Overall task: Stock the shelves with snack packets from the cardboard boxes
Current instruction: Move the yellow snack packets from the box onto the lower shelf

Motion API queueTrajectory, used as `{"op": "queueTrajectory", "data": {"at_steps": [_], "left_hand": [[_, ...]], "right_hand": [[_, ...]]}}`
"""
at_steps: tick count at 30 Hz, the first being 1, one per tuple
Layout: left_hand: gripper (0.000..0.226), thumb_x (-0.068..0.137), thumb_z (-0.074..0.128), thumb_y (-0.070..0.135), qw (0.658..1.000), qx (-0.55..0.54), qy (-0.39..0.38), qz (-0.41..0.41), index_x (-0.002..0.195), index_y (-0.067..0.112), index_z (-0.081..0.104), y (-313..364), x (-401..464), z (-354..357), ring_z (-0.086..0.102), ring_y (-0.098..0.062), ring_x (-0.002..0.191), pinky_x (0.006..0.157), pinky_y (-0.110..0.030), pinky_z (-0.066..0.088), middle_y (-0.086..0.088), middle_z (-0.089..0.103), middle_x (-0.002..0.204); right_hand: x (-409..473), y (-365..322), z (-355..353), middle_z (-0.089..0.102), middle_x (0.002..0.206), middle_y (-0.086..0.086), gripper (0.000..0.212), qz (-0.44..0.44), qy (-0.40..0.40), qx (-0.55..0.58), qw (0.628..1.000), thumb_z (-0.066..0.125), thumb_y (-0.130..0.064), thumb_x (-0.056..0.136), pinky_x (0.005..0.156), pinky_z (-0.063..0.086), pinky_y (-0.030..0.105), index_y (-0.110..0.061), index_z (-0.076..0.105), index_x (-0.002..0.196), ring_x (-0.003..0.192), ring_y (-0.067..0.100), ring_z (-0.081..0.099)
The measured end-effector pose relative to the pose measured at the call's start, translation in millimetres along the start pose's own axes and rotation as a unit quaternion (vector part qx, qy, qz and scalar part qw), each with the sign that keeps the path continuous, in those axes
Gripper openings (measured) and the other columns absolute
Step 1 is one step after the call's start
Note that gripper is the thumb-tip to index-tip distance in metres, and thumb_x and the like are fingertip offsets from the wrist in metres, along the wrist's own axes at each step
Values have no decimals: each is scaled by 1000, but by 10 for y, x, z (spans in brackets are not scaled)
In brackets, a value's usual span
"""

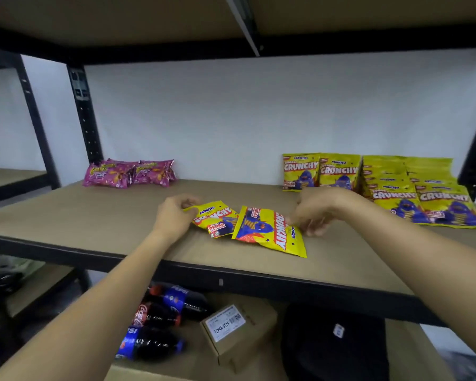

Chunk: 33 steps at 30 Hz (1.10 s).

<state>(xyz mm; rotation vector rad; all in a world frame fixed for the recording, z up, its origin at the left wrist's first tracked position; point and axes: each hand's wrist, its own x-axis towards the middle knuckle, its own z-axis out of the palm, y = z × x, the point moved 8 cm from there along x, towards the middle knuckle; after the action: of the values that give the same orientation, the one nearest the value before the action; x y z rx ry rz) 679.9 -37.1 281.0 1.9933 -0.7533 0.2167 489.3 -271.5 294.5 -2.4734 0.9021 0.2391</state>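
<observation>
Yellow packets point(270, 232) pinched by both hands' fingers point(188, 203) on shelf point(94, 215) (pink packs point(127, 173) back-left, yellow rows point(396, 185) rt).

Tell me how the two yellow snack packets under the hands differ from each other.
The left packet lies with its Crunchy name close to upright, while the right packet is turned so its name runs sideways. The left hand pinches the left packet at its top corner; the right hand holds the right packet at its edge. The right packet overlaps the left one. Both are yellow Monster Crunchy packets lying flat on the shelf.
</observation>
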Motion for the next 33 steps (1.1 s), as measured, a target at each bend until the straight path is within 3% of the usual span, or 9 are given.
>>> {"op": "queueTrajectory", "data": {"at_steps": [3,7,11,15,19,22,25,30,33], "left_hand": [[20,90,64,3,1000,-10,1,-3,101,17,72,-64,-2,21,58,-11,79,70,-20,41,1,66,88],[21,91,62,1,998,-56,0,1,102,18,69,-116,-14,6,60,-8,76,69,-18,46,1,67,89],[25,91,61,-2,997,-77,2,5,104,18,68,-125,-12,-1,58,-2,70,60,-6,42,3,65,86],[27,91,61,-3,996,-88,-7,2,102,21,67,-141,-14,19,58,-6,67,65,-19,46,1,66,85],[25,92,61,0,996,-87,-7,-1,101,22,67,-167,-5,27,58,-3,68,63,-15,44,3,67,86],[25,92,62,0,996,-85,-6,-3,100,22,67,-179,-2,32,59,-7,70,65,-19,46,3,67,86],[24,92,63,0,996,-84,-4,-2,101,22,68,-188,-6,34,59,-8,71,66,-21,46,1,68,88],[24,91,63,0,995,-95,16,20,104,19,68,-119,-10,-17,59,-7,78,60,-4,40,-2,68,93],[25,92,63,-1,994,-98,21,36,104,20,68,-2,-36,-45,60,-3,78,62,-10,44,1,67,92]], "right_hand": [[88,37,71,63,96,11,40,-23,7,-17,1000,72,-31,91,64,53,28,-3,62,117,80,21,59],[168,63,71,60,88,3,17,-67,28,-16,997,71,-28,92,49,42,20,-15,68,105,70,13,51],[230,85,113,61,100,-2,16,-84,20,6,996,71,-27,92,56,45,20,-19,67,106,82,14,54],[259,51,96,58,101,-6,15,-106,31,-1,994,70,-25,93,60,46,22,-27,64,107,86,12,54],[292,51,83,63,108,-3,5,-105,29,-9,994,69,-25,94,69,46,25,-29,67,98,93,15,54],[296,40,83,65,118,2,8,-102,29,-18,994,67,-26,95,73,48,26,-26,70,102,97,15,54],[277,33,65,65,116,1,11,-108,34,-17,993,64,-25,97,73,51,23,-23,69,106,98,12,56],[153,73,-107,67,102,0,9,-129,83,80,985,57,-17,101,64,60,27,-15,62,109,90,14,68],[42,130,-287,69,104,2,11,-144,124,108,976,60,-11,98,72,62,35,-17,63,106,92,16,70]]}}
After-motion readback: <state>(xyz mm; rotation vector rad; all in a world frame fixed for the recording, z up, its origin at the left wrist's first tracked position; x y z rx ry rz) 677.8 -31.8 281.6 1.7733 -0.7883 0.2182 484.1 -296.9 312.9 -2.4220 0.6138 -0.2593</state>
